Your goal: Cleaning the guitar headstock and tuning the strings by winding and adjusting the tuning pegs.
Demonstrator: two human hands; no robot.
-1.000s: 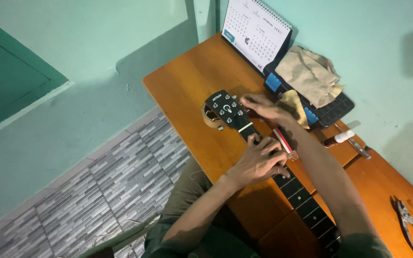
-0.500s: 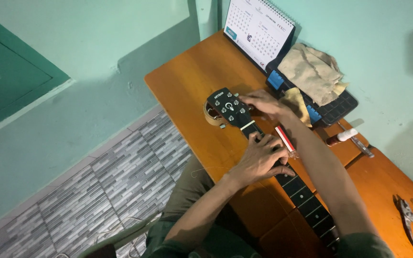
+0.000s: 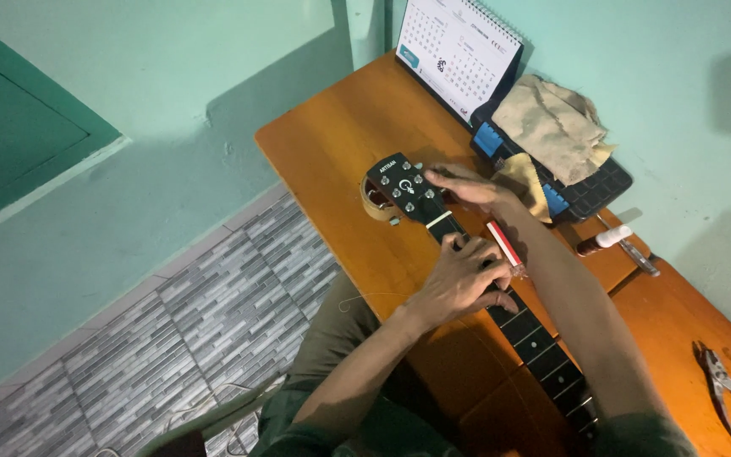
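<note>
Black guitar headstock (image 3: 401,188) sits at about 10 o'clock from the hands, resting on a round roll of tape (image 3: 371,203) on the orange wooden table (image 3: 340,144). The neck (image 3: 535,338) runs from there toward 4 o'clock, down to the person's body.

Left hand (image 3: 458,279) lies flat-ish across the neck just below the nut, fingers curled over the fretboard & pressing down; looks like it's pinning the strings or the neck steady. Right hand (image 3: 467,186) is at the headstock's 3 o'clock edge, fingertips at the tuning pegs on that side. Can't tell if it pinches a peg or just touches; fingers close together, not spread.

A small red-and-white tool (image 3: 505,245) lies just beside the neck, at 2 o'clock from the left hand, apart from both hands.

Step in hand, my read: work at the tuners, i.e. string fitting or tightening, w/ left hand holding things down near the nut. Next move prob. calls for a firm pinch on one peg & slow turns, keeping left-hand pressure even so the neck doesn't roll off the tape.

Elsewhere: desk calendar (image 3: 458,51) at 12 o'clock, beige cloth (image 3: 552,123) on a dark case (image 3: 590,190) at 1 o'clock, pliers (image 3: 725,385) well apart at 4 o'clock.
</note>
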